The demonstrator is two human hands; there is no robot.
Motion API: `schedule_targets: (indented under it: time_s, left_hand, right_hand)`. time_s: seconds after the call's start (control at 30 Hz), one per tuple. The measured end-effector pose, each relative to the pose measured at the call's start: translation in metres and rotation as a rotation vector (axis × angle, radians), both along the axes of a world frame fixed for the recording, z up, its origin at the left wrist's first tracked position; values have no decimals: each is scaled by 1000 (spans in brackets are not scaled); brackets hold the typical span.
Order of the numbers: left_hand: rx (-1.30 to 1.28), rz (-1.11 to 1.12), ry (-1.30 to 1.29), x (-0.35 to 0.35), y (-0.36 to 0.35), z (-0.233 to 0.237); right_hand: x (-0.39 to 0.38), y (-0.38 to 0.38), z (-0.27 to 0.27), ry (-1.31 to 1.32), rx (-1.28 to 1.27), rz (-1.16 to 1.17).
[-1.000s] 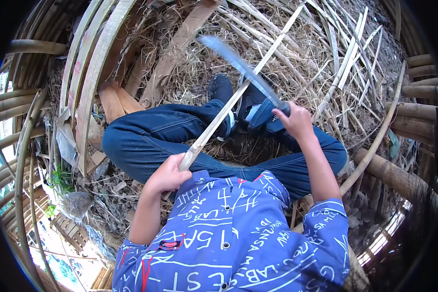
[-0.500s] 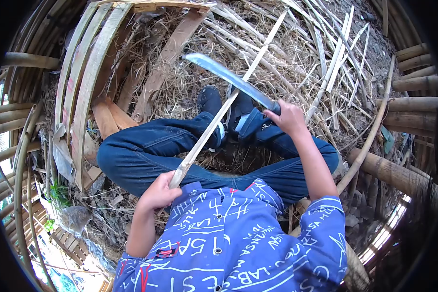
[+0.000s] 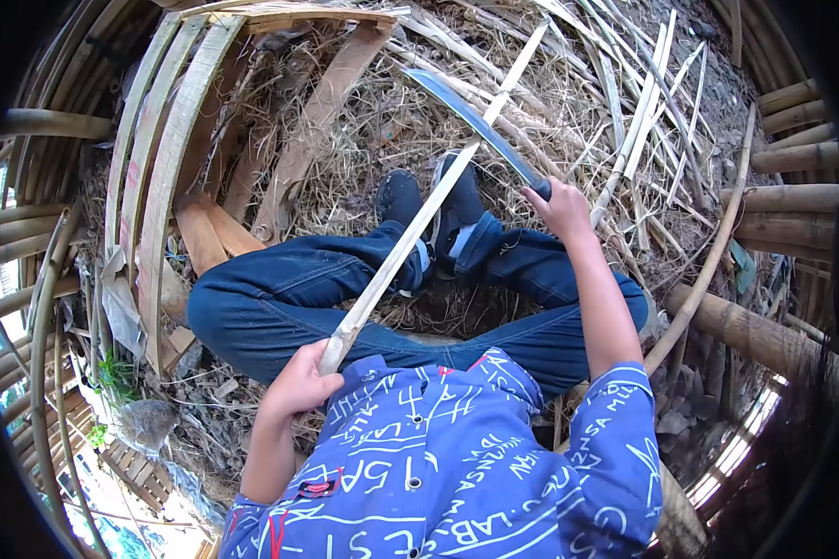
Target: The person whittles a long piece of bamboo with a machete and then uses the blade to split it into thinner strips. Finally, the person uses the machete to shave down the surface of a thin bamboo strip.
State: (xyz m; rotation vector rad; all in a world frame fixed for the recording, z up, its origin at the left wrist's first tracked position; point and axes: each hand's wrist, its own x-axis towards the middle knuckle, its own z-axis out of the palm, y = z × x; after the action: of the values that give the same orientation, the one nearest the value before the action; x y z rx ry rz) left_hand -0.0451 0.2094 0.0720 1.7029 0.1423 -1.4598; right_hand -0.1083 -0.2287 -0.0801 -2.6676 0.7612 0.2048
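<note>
My left hand is closed round the near end of a long, pale bamboo strip. The strip slants up and away over my crossed legs, past my shoes, toward the litter ahead. In my right hand is the dark handle of a machete, its long blade pointing up and to the left. The blade crosses the strip in its upper part, overlapping it in this view. My shoes lie just beneath the strip.
Curved wooden slats stand on the left, with a flat board beside them. Dry shavings cover the ground, and several cut strips lie at upper right. Bamboo poles border the right side.
My right hand has moved slightly away and to the right, carrying the machete farther along the strip toward its far end. My left hand keeps its hold with little movement.
</note>
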Motion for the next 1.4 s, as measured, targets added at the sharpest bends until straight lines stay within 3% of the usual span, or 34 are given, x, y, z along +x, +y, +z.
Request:
schedule_targets:
  time_s: [0.13,0.23,0.37,0.47,0.6,0.77,0.93,1.17,1.27,1.3,1.37,1.4]
  left_hand:
    - [38,-36,35,2,24,-14]
    - [88,-78,40,-2,29,-10]
    - [28,-63,-36,-3,24,-5]
    - [99,-62,27,0,36,-4]
    - [76,-73,8,-5,39,-5]
    - [127,-63,28,0,36,-3]
    - [127,-68,20,0,41,-4]
    - [114,-115,28,4,39,-9]
    - [117,-112,21,4,37,-7]
    - [113,-111,12,4,37,-7]
    - [115,-115,27,4,36,-6]
    - [118,-113,37,5,36,-6]
  right_hand:
    - [1,12,3,-104,-1,33]
    - [-2,5,7,-20,-40,118]
    - [8,-11,-20,-52,11,-121]
    - [10,4,-2,-67,79,-14]
    - [11,-6,-1,44,35,-70]
    - [22,-10,2,66,-58,-100]
    - [12,-18,-11,-61,-433,20]
    - [17,-35,-5,-123,-562,100]
    - [26,-36,14,106,-179,25]
    - [26,-38,11,106,-180,26]
    - [23,-41,3,23,133,-46]
    - [24,-39,8,36,148,-77]
